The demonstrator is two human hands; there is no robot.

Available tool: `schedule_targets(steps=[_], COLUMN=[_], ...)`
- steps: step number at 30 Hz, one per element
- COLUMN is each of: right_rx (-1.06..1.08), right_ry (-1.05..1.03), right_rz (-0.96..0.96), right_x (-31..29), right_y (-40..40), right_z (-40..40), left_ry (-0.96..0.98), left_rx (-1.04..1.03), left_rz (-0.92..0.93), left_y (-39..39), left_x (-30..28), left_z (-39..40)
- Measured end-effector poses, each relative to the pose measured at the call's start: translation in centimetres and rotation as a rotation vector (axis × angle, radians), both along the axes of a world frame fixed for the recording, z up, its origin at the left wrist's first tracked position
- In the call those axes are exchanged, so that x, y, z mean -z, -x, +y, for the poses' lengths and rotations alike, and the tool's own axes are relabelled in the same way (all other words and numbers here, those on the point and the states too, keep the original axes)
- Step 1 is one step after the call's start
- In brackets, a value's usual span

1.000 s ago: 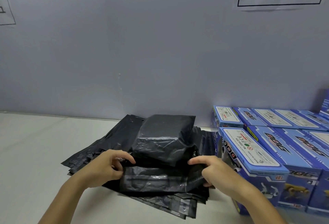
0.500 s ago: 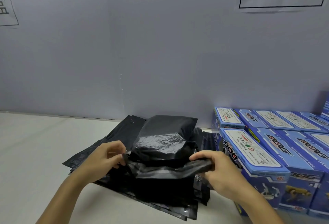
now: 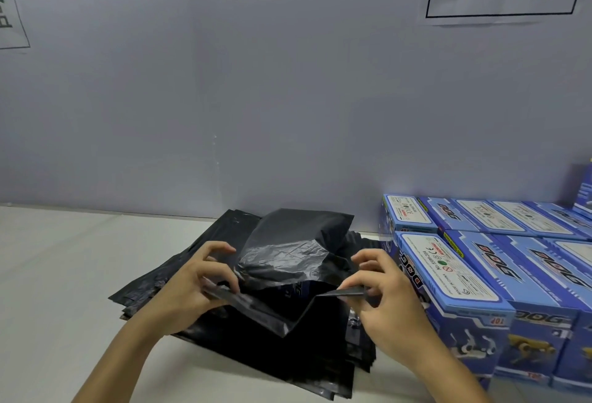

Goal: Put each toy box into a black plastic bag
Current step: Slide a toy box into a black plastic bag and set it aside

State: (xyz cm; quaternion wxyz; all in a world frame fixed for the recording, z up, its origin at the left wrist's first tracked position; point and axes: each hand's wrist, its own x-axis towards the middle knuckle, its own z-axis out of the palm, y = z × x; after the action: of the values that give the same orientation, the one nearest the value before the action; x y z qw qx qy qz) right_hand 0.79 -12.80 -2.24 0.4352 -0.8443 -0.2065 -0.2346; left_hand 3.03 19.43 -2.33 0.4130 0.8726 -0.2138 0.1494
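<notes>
Left hand (image 3: 195, 284) pinched the near flap of the bagged box (image 3: 288, 261), which sat atop the flat bag stack (image 3: 256, 348) mid-desk, its long axis running near to far. Right hand (image 3: 384, 293) pinched the flap's other corner. Unbagged toy boxes (image 3: 455, 277) crowded just right, nearest that hand.

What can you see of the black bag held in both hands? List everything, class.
The black plastic bag is thin, glossy and creased. It bulges around a boxy shape and lies on a pile of flat black bags. Its near flap is open; the left hand and right hand pinch its corners.
</notes>
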Motion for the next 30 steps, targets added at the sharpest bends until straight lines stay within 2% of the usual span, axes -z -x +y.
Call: schedule_targets(steps=[4,7,11,15,20,25,30], right_rx=[-0.033,-0.084,-0.125,-0.136,-0.135,-0.014,0.055], right_ry=[0.086,0.074,0.175,0.255,0.104,-0.128,-0.260], right_rz=[-0.143,-0.076,0.012,0.066,0.114,0.068,0.119], right_x=[0.1,0.5,1.0,1.5,1.8,1.7,1.4], right_y=[0.0,-0.1,-0.1,-0.4,-0.9,-1.0,-0.8], right_z=[0.0,0.3,0.5,0.4,0.2,0.5,1.1], left_ry=[0.167,0.210,0.034,-0.037,0.024,0.263,0.427], left_rx=[0.049,0.067,0.014,-0.043,-0.071,-0.112,-0.186], left_rz=[-0.027,0.082,0.044,0.039,0.004,0.006,0.026], left_y=[-0.1,-0.3,-0.4,-0.9,-1.1,-1.0,-1.0], left_x=[-0.1,0.1,0.4,1.1,1.1,1.2,1.3], left_z=[-0.4,-0.5,-0.2,-0.3,-0.6,-1.2,-2.2])
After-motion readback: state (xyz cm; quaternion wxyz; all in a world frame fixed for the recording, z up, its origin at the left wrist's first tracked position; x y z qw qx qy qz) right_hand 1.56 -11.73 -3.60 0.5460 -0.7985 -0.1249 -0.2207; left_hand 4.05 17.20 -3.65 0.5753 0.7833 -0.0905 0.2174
